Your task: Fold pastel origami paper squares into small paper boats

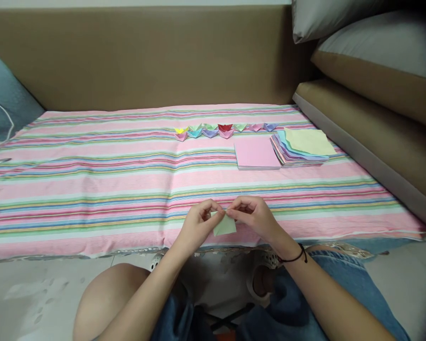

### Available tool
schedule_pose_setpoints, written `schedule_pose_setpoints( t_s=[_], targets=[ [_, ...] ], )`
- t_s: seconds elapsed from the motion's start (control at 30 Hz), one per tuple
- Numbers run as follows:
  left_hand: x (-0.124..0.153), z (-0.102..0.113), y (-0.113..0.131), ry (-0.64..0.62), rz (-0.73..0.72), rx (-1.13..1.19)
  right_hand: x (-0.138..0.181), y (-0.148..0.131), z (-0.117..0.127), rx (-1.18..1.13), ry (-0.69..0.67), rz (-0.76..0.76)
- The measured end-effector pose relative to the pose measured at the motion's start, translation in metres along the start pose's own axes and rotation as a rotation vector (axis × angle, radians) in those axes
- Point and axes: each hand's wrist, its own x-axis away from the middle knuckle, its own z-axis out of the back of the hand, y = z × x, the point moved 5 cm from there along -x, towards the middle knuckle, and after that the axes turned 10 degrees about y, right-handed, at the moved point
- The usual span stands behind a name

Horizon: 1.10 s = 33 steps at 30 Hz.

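Observation:
A small pale green piece of paper [225, 226], folded to a four-sided shape, is between my hands near the front edge of the striped cloth. My left hand [203, 218] pinches its upper left part between thumb and forefinger. At the top edge, my right hand [252, 214] also pinches the paper, its fingertips close to those of the left. The other fingers of both hands are curled in. Behind the hands lie a stack of pink paper [257, 153] and a fanned stack of coloured sheets with a pale yellow sheet [309, 141] on top.
Several small folded paper boats, among them a red one [225, 128], stand in two rows farther back. A striped cloth [92, 189] covers the surface. A brown backrest [145, 57] rises behind, and cushions [379, 52] are piled at the right. A white cable [7, 116] hangs at the left.

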Motion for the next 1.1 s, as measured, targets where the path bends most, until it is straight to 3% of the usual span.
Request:
schedule_pose_setpoints(
  t_s=[0.27, 0.53, 0.73, 0.87, 1.1],
  targets=[
    [0.0, 0.0, 0.003, 0.001, -0.049, -0.029, 0.001, 0.0, -0.002, 0.034, -0.024, 0.052],
    [0.0, -0.001, 0.006, -0.088, -0.058, -0.037, 0.002, -0.008, 0.001, 0.108, -0.02, 0.101],
    [-0.002, 0.002, 0.007, -0.065, -0.114, -0.072, 0.003, -0.012, 0.001, 0.157, 0.025, 0.166],
    [-0.001, 0.005, 0.006, 0.017, -0.145, -0.143, 0.005, -0.013, -0.001, 0.224, 0.061, 0.244],
    [-0.002, 0.006, 0.002, 0.087, -0.093, -0.124, 0.004, -0.016, 0.001, 0.303, 0.111, 0.266]
  ],
)
